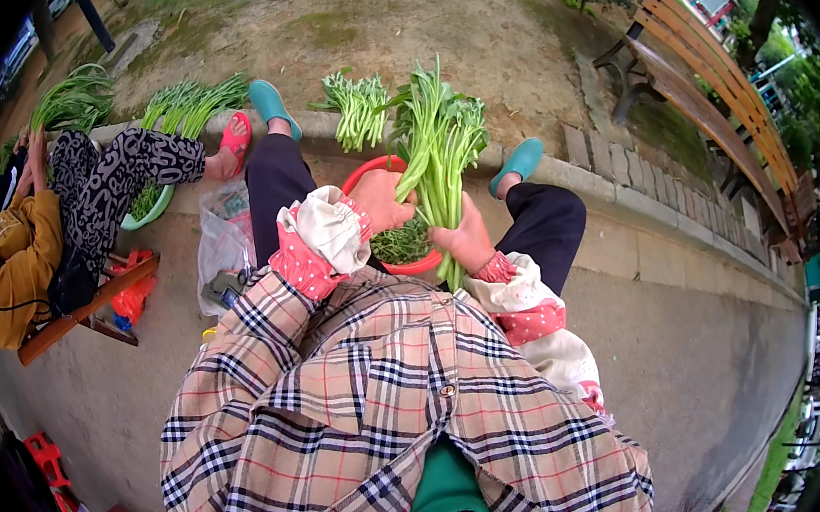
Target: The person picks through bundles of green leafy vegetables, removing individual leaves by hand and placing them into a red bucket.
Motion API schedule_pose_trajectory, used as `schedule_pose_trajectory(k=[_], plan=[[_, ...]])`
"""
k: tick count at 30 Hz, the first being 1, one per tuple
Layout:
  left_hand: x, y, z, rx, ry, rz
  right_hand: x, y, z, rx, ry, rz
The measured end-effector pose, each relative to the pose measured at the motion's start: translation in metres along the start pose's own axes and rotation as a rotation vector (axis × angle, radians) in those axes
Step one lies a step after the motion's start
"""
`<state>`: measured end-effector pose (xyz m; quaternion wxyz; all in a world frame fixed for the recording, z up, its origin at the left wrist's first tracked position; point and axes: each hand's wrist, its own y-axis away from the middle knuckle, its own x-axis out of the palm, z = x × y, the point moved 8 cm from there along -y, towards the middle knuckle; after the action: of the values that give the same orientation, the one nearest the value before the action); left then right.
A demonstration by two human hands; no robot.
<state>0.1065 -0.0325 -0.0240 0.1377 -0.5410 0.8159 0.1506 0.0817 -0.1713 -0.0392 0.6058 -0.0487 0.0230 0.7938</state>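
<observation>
My left hand [385,201] is closed around a few green stems, held slanting over a red plastic basin [422,264]. Close beside it, my right hand [468,235] grips the lower stalks of a thick bunch of long-stemmed leafy greens [451,154]. The leafy tops point away from me, and the stems in my left hand lie against that bunch. Below my hands, the basin sits between my legs with loose green leaves and stem bits [401,243] in it. Part of its rim is hidden by my hands and the greens.
A pile of cut greens [357,111] lies on the stone curb [613,194] ahead. To the left lie a clear plastic bag [211,226] and more greens [192,103]. Another person [22,253] sits there, by a pale green basin [151,211]. A wooden bench [718,97] stands at far right.
</observation>
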Motion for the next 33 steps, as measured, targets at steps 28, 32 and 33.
schedule_pose_trajectory(k=[28, 32, 33], plan=[[0.039, 0.029, 0.046, -0.268, 0.929, -0.323, 0.002, 0.009, -0.009, 0.063, -0.19, -0.032], [0.042, 0.03, 0.042, -0.259, 0.893, -0.313, 0.0, 0.009, -0.016, 0.106, -0.15, -0.028], [0.042, 0.031, 0.044, -0.258, 0.86, -0.317, 0.002, 0.011, -0.018, 0.107, -0.153, -0.025]])
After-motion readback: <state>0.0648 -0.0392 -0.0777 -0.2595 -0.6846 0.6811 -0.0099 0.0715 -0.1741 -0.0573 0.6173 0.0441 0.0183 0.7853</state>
